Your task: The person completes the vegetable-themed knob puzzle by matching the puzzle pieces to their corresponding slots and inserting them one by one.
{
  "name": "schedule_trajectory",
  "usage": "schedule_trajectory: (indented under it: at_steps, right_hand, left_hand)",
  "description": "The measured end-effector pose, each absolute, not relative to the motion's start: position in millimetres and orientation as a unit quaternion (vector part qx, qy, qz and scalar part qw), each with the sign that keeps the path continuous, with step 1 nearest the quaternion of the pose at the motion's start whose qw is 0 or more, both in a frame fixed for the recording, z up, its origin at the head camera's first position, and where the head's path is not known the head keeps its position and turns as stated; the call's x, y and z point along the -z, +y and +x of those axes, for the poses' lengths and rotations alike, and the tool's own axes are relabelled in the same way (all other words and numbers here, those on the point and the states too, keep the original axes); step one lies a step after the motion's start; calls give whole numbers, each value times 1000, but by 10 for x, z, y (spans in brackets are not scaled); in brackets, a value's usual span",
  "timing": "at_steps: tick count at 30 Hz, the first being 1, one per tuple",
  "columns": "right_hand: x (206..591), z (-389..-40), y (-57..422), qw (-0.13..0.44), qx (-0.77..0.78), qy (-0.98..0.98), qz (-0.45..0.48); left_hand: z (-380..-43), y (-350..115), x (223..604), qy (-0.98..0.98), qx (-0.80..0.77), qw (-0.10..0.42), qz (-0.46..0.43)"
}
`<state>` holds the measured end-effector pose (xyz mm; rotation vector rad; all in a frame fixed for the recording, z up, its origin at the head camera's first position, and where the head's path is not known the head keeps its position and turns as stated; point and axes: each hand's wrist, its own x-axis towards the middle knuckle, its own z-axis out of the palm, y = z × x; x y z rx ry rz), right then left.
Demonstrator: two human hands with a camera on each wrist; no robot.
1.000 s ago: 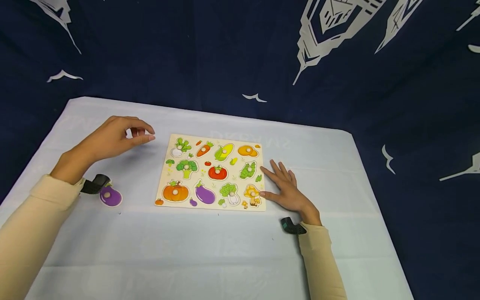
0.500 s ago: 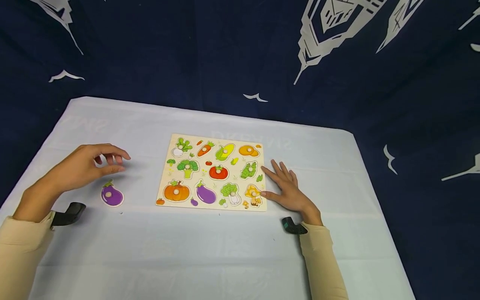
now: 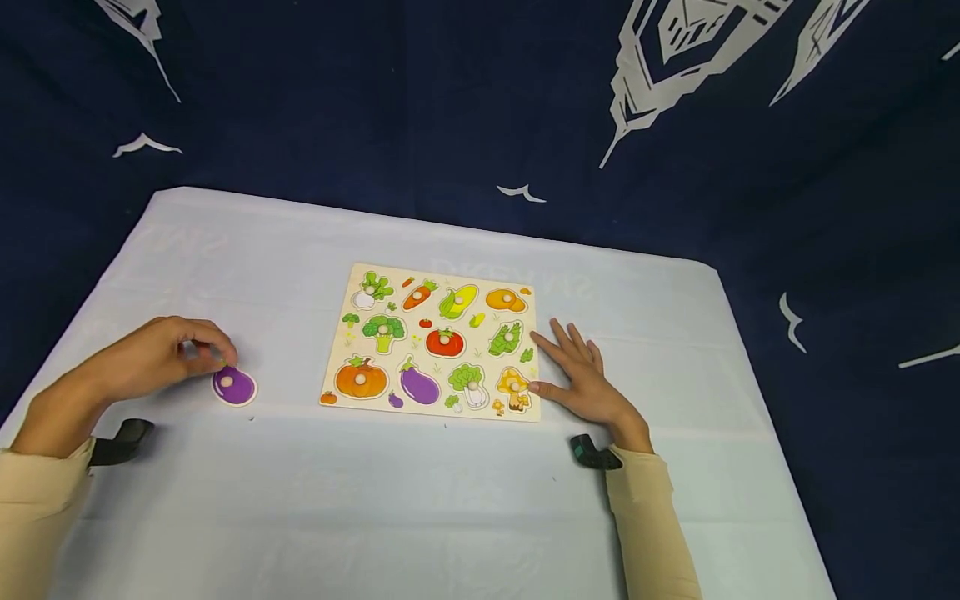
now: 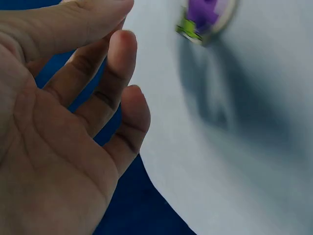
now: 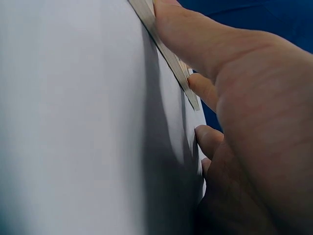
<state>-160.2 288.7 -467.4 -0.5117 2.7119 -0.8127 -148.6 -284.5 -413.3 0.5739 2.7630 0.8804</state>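
In the head view, a purple eggplant puzzle piece (image 3: 236,387) with a round knob lies on the white tabletop, left of a wooden vegetable puzzle board (image 3: 408,364). My left hand (image 3: 161,358) is over its green stem end, thumb and fingers loosely bent. The left wrist view has the eggplant piece (image 4: 208,12) cut off at the top edge, with a gap between it and the fingers. My right hand (image 3: 588,387) lies with spread fingers at the board's right edge, thumb and index finger touching it. The right wrist view shows the thumb (image 5: 195,36) on the board's edge.
Knobbed pieces fill the board, such as the tomato (image 3: 446,342) and the pumpkin (image 3: 362,380). The eggplant picture (image 3: 418,385) has no knob. A dark blue curtain (image 3: 450,100) hangs behind the white cloth-covered table (image 3: 375,508).
My left hand has moved left and toward me, away from the board's left side and down to the eggplant piece. My right hand stays at the board's edge. The head view has shifted slightly.
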Motion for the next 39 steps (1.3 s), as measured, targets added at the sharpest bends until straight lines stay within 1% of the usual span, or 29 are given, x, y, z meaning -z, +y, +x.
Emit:
schedule_trajectory:
  at_steps: [4,7,19,29,39]
  right_hand:
    - [4674,-1599,2888,129,285,933,-176]
    - [4678,-1599,2890,126,287,933,-178]
    - [4681,-1595,2885,126,287,933,-176]
    - [4670,-1596,2881,127,286,934,-173]
    - [4686,-1591,2887,124,288,933,-175]
  left_hand:
    - [-1465,-2893,4196,925,-309,119,185]
    - [-1462,-2903,4245,918,-323,129,189]
    - [-1440,-2940,4356,906,-346,128,207]
    - [-1436,-2918,4367,907,-344,138,202]
    - [-1406,-2892,4364,909,-341,120,209]
